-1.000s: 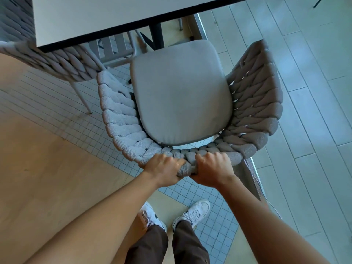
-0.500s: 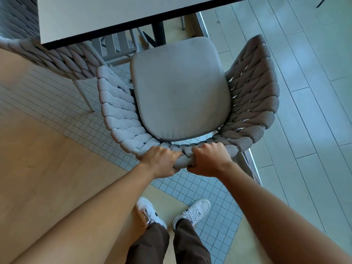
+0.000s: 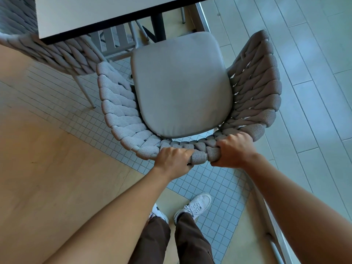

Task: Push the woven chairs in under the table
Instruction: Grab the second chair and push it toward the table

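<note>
A grey woven chair (image 3: pixel 118 109) with a smooth grey seat cushion (image 3: pixel 181 84) stands in front of me, its front edge close to the table's dark leg (image 3: pixel 158 25). My left hand (image 3: pixel 172 161) and my right hand (image 3: pixel 233 151) both grip the top of its woven backrest, a short gap between them. The pale table top (image 3: pixel 95 12) with a black edge fills the upper left. A second woven chair (image 3: pixel 57 54) sits at the left, partly under the table.
Small square tiles (image 3: pixel 57 103) cover the floor under the chairs, wood-toned flooring (image 3: pixel 38 168) lies to the left, long pale planks to the right. A metal floor rail (image 3: pixel 270 221) runs along the lower right. My white shoes (image 3: pixel 194 206) stand behind the chair.
The chair has slid forward toward the table, its cushion nearer the table leg. My right hand has shifted further right along the backrest, so my hands are wider apart.
</note>
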{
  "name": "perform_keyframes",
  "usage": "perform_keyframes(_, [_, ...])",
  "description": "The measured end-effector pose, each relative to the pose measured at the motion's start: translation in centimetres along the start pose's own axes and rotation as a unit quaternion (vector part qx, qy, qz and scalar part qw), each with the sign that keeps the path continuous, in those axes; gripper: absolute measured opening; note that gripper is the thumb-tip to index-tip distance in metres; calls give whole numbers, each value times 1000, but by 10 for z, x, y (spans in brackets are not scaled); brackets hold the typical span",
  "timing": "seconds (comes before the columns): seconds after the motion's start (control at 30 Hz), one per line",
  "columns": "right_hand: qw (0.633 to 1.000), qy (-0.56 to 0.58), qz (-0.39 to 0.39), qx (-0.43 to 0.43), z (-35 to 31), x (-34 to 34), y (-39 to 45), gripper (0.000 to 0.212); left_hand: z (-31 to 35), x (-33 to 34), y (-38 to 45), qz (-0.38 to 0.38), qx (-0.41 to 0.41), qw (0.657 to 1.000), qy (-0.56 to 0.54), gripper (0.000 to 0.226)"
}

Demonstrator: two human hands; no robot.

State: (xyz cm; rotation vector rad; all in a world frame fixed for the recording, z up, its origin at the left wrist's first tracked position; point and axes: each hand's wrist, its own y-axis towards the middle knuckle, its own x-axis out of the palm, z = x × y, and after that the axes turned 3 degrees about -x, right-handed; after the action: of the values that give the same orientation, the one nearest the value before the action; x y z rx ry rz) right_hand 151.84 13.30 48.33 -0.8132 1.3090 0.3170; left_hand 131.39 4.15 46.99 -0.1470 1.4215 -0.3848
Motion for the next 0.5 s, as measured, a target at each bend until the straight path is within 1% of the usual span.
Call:
perform_keyframes(0.17, [1000,6,11,-7,0,1,5,60,-9,0,2,2,34,999,5,50])
perform_keyframes(0.33, [999,-11,23,-21,5,-1,11,62,-12,-4,4,6,25,1000,10,50])
perform_keyframes(0.5, [1000,-18,1,-21,5,3,9,62,-7,0,4,20,5,1000,5,50])
